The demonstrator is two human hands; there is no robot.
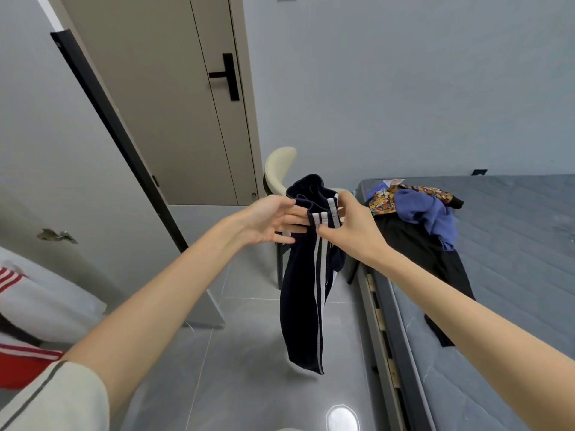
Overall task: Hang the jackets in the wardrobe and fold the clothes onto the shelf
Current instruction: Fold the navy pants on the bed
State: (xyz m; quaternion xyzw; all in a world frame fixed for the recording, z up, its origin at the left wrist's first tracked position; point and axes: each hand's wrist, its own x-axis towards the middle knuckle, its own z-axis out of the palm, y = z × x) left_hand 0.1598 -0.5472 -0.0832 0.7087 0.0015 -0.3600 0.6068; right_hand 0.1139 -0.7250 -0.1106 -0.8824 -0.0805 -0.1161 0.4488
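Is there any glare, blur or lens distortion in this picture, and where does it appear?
Head view: a bright glare spot lies on the glossy floor near the bottom edge. Head view: wide-angle distortion tilts the door. Head view: the navy striped trousers look fairly sharp; lighting is soft, shadows faint.

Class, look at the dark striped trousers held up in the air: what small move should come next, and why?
Probably the left hand should grip the waistband beside the right hand: the trousers hang bunched from the right hand's pinch, and the left fingers only lie straight against the cloth.
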